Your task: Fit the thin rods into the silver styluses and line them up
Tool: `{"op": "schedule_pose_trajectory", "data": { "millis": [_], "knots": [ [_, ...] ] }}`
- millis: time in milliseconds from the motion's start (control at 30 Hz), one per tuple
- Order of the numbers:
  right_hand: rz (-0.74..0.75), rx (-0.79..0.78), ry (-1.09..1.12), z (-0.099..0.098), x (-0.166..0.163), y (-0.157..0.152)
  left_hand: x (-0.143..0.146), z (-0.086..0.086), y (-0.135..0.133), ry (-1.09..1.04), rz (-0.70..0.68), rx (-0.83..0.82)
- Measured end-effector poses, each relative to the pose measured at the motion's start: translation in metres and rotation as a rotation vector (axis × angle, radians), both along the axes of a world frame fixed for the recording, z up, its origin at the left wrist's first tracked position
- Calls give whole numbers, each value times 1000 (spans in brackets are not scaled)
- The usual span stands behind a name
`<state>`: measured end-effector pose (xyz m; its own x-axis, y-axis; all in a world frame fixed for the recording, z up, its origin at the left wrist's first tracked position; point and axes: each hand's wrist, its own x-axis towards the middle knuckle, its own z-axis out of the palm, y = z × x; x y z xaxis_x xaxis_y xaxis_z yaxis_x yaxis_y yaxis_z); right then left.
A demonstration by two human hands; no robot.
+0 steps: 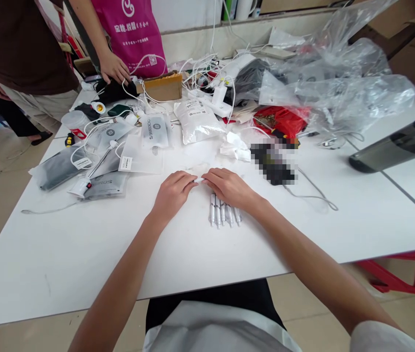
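Note:
My left hand point(173, 192) and my right hand point(227, 186) meet over the white table, fingers closed. Pinched between their fingertips is a slim white pen point(199, 180), mostly covered by the fingers. Several silvery-white pens point(222, 215) lie side by side just below my right hand, which hides their upper ends. Beyond the fingertips sits a crumpled white tissue point(235, 146).
Packaged items in frosted bags point(110, 134), tangled white cables point(207, 68) and clear plastic wrap point(339, 88) crowd the table's far side. A dark bottle point(398, 144) lies at the right. A co-worker's hand point(114, 67) rests on dark cloth at the far left.

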<state>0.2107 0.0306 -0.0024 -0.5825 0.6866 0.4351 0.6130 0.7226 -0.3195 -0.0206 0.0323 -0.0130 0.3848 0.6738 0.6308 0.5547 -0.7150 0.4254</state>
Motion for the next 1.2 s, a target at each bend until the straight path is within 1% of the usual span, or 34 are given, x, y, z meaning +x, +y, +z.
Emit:
{"op": "schedule_pose_trajectory", "data": {
  "millis": [200,367,467,567,667,800,833,967,1033,1133,1200],
  "knots": [
    [13,-3,4,3,1,0,3,0,-2,-4,6,-22],
    [-62,70,23,2,3,4,1,4,1,18,80,-16],
    [-83,91,16,0,4,5,1,7,1,11,85,-40],
    [-87,82,-2,-1,4,5,3,11,-1,-59,107,-64],
    [-109,92,8,-1,4,6,5,14,-3,-143,150,-145],
    [-120,96,-7,-1,6,7,6,17,-2,-231,80,-222],
    [-124,90,-8,-1,7,8,6,17,-2,-259,80,-238],
    [-145,84,15,1,8,9,4,17,-1,-336,141,-403],
    [-151,88,19,2,9,9,3,17,0,-369,122,-443],
    [-134,26,64,3,10,8,2,19,0,-460,97,-422],
    [-114,-35,124,5,9,7,2,20,1,-544,104,-456]
  ]
}}
